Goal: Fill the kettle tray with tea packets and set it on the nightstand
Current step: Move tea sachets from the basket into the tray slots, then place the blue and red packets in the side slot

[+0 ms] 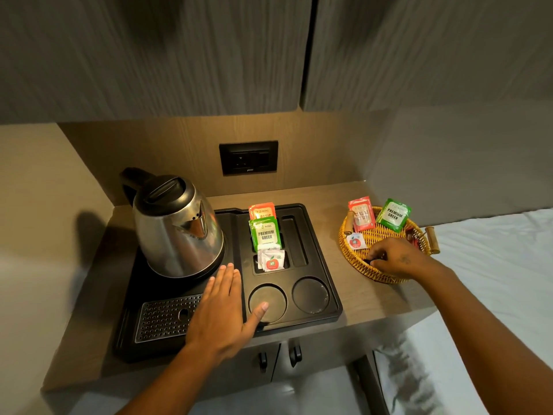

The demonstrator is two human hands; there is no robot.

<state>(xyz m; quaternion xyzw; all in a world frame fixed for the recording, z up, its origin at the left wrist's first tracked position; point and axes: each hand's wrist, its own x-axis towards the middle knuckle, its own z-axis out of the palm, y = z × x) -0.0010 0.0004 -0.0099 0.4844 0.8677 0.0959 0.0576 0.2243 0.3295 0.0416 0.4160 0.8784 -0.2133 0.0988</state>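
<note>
A black kettle tray (321, 244) lies on the wooden counter, with a steel kettle (176, 226) on its left side. In the tray's slots stand an orange packet (262, 211), a green packet (265, 234) and white packets with a red apple mark (271, 259). My left hand (223, 304) rests flat and open on the tray by the kettle's base. My right hand (392, 259) reaches into a wicker basket (356, 263) at the right, fingers curled over something small and dark; what it grips is hidden. The basket holds a red packet (362, 217), a green packet (393, 214) and a white one (356, 241).
A black wall socket (249, 157) sits above the tray. Cupboard doors (179, 55) hang overhead. A bed with white sheets (493, 265) lies at the right. Two round cup recesses (311, 295) lie at the tray's front, and a perforated drip grate (167, 317) at its front left.
</note>
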